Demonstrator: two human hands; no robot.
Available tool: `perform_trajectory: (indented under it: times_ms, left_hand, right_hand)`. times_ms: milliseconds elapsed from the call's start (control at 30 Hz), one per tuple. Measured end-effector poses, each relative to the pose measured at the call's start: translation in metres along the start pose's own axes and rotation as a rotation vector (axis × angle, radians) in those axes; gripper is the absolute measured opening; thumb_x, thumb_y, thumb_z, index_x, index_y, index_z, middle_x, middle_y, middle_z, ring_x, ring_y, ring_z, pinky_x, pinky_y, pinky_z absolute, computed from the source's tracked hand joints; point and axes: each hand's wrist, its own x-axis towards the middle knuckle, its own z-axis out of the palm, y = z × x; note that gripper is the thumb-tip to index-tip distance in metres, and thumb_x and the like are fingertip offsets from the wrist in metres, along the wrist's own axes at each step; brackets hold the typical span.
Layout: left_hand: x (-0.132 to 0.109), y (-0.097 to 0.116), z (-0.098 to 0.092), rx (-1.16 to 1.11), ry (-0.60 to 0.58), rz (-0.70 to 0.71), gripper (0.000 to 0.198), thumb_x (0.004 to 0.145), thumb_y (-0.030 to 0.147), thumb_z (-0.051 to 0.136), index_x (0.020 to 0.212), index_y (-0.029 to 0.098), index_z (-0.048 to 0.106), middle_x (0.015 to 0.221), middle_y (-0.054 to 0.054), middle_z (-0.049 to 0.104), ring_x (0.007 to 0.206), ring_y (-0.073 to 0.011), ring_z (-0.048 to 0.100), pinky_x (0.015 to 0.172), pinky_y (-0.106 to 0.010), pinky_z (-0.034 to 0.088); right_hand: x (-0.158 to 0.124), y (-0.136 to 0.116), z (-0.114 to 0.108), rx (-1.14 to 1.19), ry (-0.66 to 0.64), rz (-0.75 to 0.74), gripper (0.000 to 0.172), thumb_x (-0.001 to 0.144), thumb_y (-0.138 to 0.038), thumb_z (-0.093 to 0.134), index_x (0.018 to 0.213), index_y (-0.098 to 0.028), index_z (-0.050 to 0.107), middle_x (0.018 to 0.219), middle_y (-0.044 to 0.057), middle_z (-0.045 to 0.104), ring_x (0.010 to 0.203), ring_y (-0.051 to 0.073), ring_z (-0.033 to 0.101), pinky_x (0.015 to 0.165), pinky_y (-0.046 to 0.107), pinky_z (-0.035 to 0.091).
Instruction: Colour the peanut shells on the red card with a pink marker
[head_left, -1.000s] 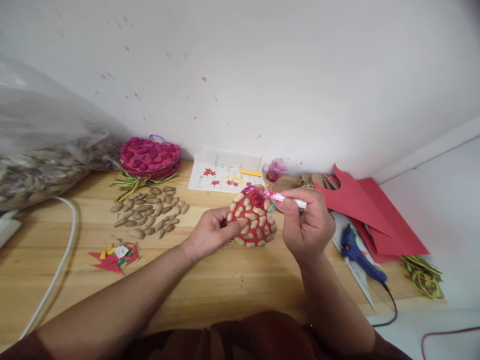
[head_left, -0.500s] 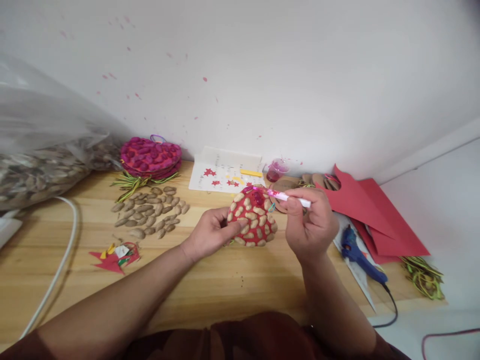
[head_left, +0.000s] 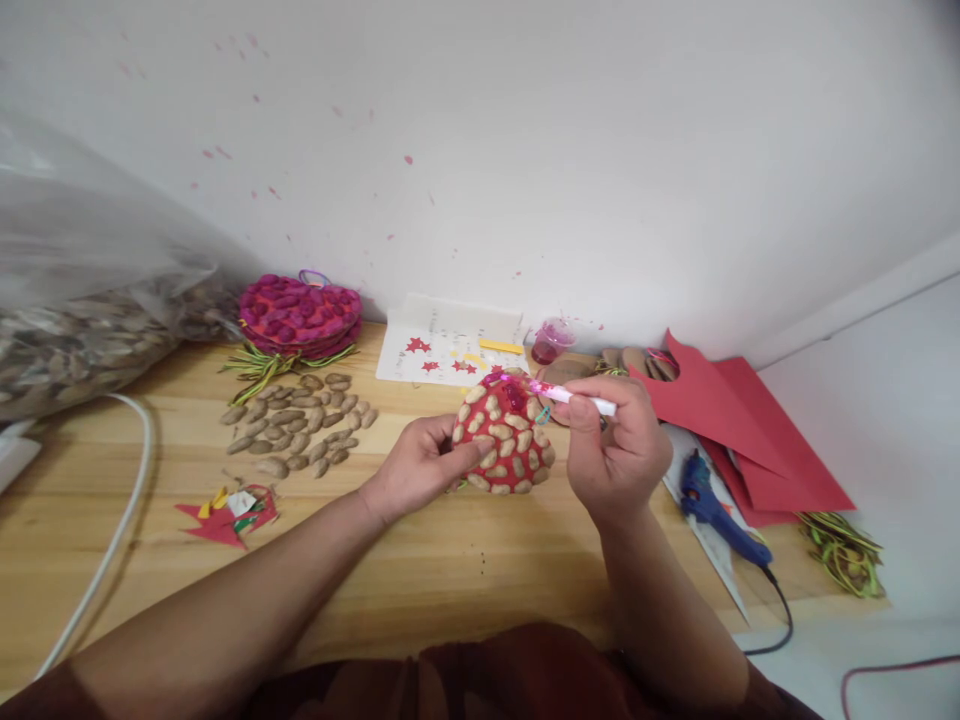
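Red, round and studded with tan peanuts, a disc [head_left: 517, 445] stood tilted in front of the person, above the pale wooden counter [head_left: 397, 580]. The bare left hand [head_left: 424, 470] had it by its left side, the grip closed with the thumb pressed across the front and the other fingers mostly hidden behind. Near the disc's top lay a wet, dark magenta patch [head_left: 514, 398].

In the bare right hand [head_left: 619, 440], the grip was pinched closed on a slender white-handled brush [head_left: 555, 392] smeared with pink. Its coloured end lay over the disc's upper edge; whether the tip touched could not be told.

Behind the disc, a clear plastic cup with magenta liquid [head_left: 550, 345] stood near the wall, just beside a white paper sheet with red stars [head_left: 397, 365]. Loose brown peanuts [head_left: 298, 443] were spread to the left, in front of a stack of magenta peanut-covered discs [head_left: 300, 312]. A blue glue gun with a black cord [head_left: 716, 508] lay right of the right hand, near overlapping red sheets [head_left: 795, 455].
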Motion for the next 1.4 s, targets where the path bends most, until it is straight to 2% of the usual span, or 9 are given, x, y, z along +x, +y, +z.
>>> perform_trajectory:
  times_ms: [100,300,633,800,1133,1400]
  left_hand:
    - [0.001,0.000,0.000,-0.019,-0.012,-0.009,0.046,0.082,0.057,0.080,0.067,0.019,0.058,0.049,0.006,0.051,0.045,-0.0079,0.039,0.047,-0.022,0.030]
    - [0.002,-0.005,-0.001,-0.067,-0.009,-0.050,0.048,0.079,0.059,0.083,0.070,0.018,0.058,0.052,0.006,0.053,0.044,-0.0071,0.041,0.045,-0.021,0.032]
    - [0.003,-0.008,-0.002,-0.113,-0.003,-0.087,0.048,0.078,0.058,0.085,0.070,0.018,0.059,0.052,0.005,0.054,0.041,-0.0064,0.041,0.042,-0.020,0.030]
    - [0.004,-0.008,-0.003,-0.158,-0.008,-0.073,0.046,0.079,0.056,0.085,0.071,0.019,0.059,0.049,0.007,0.053,0.040,-0.0058,0.041,0.041,-0.019,0.030]
    - [0.003,-0.008,-0.003,-0.134,-0.020,-0.072,0.051,0.075,0.059,0.088,0.068,0.018,0.058,0.051,0.006,0.054,0.040,-0.0050,0.041,0.041,-0.019,0.031]
    - [0.004,-0.013,-0.004,-0.129,-0.005,-0.073,0.049,0.079,0.059,0.085,0.072,0.018,0.059,0.052,0.005,0.055,0.041,-0.0057,0.042,0.042,-0.019,0.033]
  right_hand:
    - [-0.001,0.000,0.001,0.023,-0.028,-0.031,0.010,0.096,-0.022,0.067,0.103,-0.024,0.074,0.091,0.003,0.078,0.089,0.021,0.073,0.085,0.040,0.058]
    - [0.000,0.004,0.001,-0.002,-0.011,0.012,0.012,0.096,-0.021,0.066,0.104,-0.024,0.074,0.093,0.003,0.078,0.090,0.021,0.075,0.089,0.041,0.057]
    - [0.002,0.001,0.004,-0.083,-0.001,-0.072,0.008,0.095,-0.023,0.069,0.101,-0.025,0.074,0.090,0.002,0.079,0.086,0.020,0.073,0.086,0.040,0.057]
    - [0.001,-0.001,0.003,-0.059,-0.038,-0.099,0.009,0.095,-0.020,0.068,0.101,-0.024,0.073,0.089,0.003,0.079,0.087,0.020,0.073,0.084,0.039,0.056]
    - [0.002,0.002,0.004,-0.084,-0.008,-0.101,0.010,0.094,-0.021,0.070,0.102,-0.025,0.074,0.090,0.002,0.080,0.086,0.020,0.074,0.085,0.039,0.057]
    - [0.002,-0.004,0.002,-0.081,-0.013,-0.098,0.008,0.095,-0.020,0.070,0.101,-0.023,0.074,0.089,0.002,0.080,0.085,0.019,0.073,0.085,0.038,0.056]
